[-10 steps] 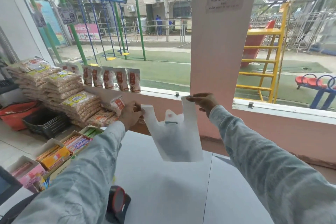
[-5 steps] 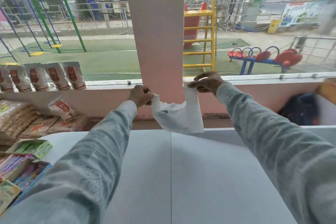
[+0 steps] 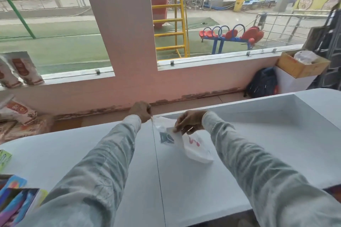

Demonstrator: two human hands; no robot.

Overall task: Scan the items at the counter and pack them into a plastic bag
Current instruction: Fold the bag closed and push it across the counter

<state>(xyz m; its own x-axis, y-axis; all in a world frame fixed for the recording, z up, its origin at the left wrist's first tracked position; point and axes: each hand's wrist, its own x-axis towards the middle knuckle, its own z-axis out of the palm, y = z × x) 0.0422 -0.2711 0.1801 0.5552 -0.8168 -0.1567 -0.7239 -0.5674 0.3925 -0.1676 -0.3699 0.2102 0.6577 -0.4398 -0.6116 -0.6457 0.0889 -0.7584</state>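
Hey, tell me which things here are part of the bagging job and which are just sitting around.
Part of the job:
plastic bag, with packed items showing through
left hand and right hand, both gripping the bag
counter

Just lying about:
backpack
cardboard box
snack packets on the window ledge

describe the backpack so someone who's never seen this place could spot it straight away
Find the pink wall under the window and follow it right to the corner beyond the grey counter. The backpack sits on the floor there, leaning by a white stand topped with an open cardboard box. It is the only dark, soft thing there, navy with a red patch.
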